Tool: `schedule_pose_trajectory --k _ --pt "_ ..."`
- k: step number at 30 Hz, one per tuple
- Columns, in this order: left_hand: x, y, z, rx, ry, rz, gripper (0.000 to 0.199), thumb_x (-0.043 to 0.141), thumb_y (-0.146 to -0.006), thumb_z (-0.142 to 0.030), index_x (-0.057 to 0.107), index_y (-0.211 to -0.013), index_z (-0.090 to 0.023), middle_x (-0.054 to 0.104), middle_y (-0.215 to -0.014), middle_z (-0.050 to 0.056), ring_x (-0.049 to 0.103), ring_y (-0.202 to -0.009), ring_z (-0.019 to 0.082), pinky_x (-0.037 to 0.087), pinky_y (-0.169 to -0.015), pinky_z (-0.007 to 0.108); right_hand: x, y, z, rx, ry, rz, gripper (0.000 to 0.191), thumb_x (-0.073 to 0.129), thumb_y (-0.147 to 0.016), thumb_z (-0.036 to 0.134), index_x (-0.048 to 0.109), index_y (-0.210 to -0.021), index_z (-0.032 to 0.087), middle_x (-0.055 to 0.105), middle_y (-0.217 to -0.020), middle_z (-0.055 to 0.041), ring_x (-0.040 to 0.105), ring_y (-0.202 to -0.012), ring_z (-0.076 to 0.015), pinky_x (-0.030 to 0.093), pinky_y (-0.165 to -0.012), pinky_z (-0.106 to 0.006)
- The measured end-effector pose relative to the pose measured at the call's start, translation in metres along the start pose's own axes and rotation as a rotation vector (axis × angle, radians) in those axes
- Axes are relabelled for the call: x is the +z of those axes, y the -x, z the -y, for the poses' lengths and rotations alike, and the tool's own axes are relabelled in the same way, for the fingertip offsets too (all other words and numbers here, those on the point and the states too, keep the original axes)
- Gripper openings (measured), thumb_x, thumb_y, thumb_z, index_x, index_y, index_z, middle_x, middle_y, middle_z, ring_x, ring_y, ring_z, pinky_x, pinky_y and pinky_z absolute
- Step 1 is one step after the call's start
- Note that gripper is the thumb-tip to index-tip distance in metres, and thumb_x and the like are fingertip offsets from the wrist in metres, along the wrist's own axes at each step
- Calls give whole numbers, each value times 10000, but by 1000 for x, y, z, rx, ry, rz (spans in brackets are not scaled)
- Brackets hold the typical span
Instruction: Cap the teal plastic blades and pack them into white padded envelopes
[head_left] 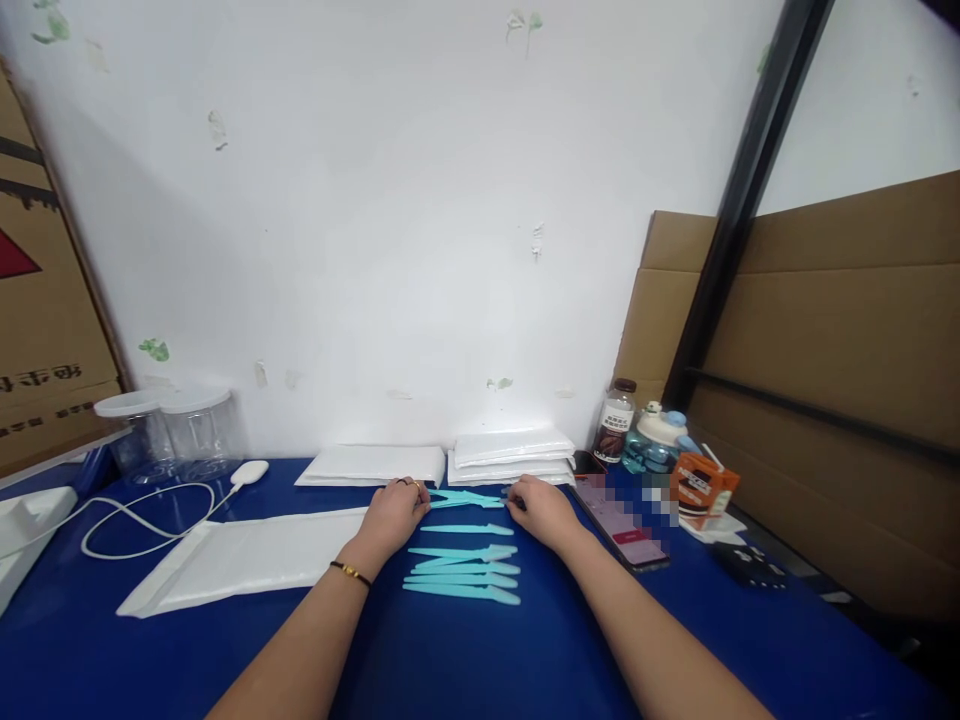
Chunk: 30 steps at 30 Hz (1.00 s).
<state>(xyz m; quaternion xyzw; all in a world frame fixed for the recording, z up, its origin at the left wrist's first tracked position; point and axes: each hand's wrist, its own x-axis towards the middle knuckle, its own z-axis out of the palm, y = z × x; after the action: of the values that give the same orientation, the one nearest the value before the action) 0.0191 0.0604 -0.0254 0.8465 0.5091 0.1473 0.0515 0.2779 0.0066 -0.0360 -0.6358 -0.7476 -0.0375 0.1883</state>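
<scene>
Several turquoise eyebrow razors (465, 594) lie roughly parallel in a column on the blue tabletop, with one single razor (466, 529) a little apart behind them. Farther back, a small crossed bunch of the same razors (466, 497) spans the space between both hands. My left hand (395, 513) has its fingers closed at the left ends of that bunch. At the right ends, the curled fingers of my right hand (541, 508) pinch the bunch. The fingertips partly cover the razor ends. A white padded envelope (262, 555) lies left of my left hand.
Stacks of white envelopes (514, 447) rest against the wall. On the right are a phone (626, 525), a brown-capped bottle (616, 420), a teal bottle (652, 440) and an orange carton (701, 490). Clear jars (199, 435) and a white cable (150, 550) occupy the left.
</scene>
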Motion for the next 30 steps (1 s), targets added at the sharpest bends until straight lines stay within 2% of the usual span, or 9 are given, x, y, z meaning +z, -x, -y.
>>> schedule_pose_trajectory --k 5,9,12,15,18,20,24,30 --pt "-4 2 -4 31 -37 -19 229 364 -875 -263 563 -783 -194 616 -858 52 559 -845 189 355 -691 274 3 0 0 42 23 -17 100 500 -772 180 600 -763 175 601 -838 -55 547 -751 -156 349 -637 -224" --pt "-10 4 -10 20 49 -45 241 290 -907 -283 505 -845 -193 609 -795 41 565 -742 162 350 -644 253 5 -2 -5 55 -94 -100 83 497 -749 165 572 -714 172 602 -765 -45 540 -704 -151 356 -625 -225" --pt "-16 6 -18 31 189 -46 273 223 -924 -323 470 -907 -206 586 -750 18 552 -695 148 357 -634 237 -3 -1 -7 112 -336 -154 116 483 -776 229 568 -718 177 592 -646 -15 531 -595 -137 367 -571 -226" --pt "-21 9 -25 105 292 -15 319 212 -919 -383 478 -876 -212 569 -733 6 534 -692 146 367 -658 235 -14 2 -2 138 -688 -164 193 502 -789 337 591 -773 166 602 -614 -7 541 -528 -129 403 -547 -236" --pt "-23 10 -28 183 331 30 342 241 -907 -413 506 -827 -213 577 -753 7 531 -726 148 370 -689 234 -24 5 6 106 -1008 -150 275 592 -738 397 629 -834 143 638 -658 -30 595 -598 -152 460 -618 -267" --pt "-22 11 -28 201 345 39 359 244 -906 -420 524 -818 -213 589 -784 12 534 -759 149 372 -705 231 -26 7 11 108 -1130 -128 321 665 -678 404 648 -852 136 662 -691 -49 621 -667 -175 482 -672 -294" --pt "-20 11 -28 188 330 32 389 251 -900 -440 551 -807 -210 595 -804 21 531 -771 152 377 -707 227 -22 7 14 82 -1170 -123 322 736 -599 399 669 -794 152 684 -796 -68 629 -757 -190 498 -740 -321" --pt "-17 10 -25 251 320 32 364 293 -891 -427 571 -793 -214 598 -803 11 531 -755 142 374 -710 216 -15 5 10 32 -1066 -132 267 713 -633 386 671 -777 164 678 -810 -60 621 -743 -177 503 -718 -306"
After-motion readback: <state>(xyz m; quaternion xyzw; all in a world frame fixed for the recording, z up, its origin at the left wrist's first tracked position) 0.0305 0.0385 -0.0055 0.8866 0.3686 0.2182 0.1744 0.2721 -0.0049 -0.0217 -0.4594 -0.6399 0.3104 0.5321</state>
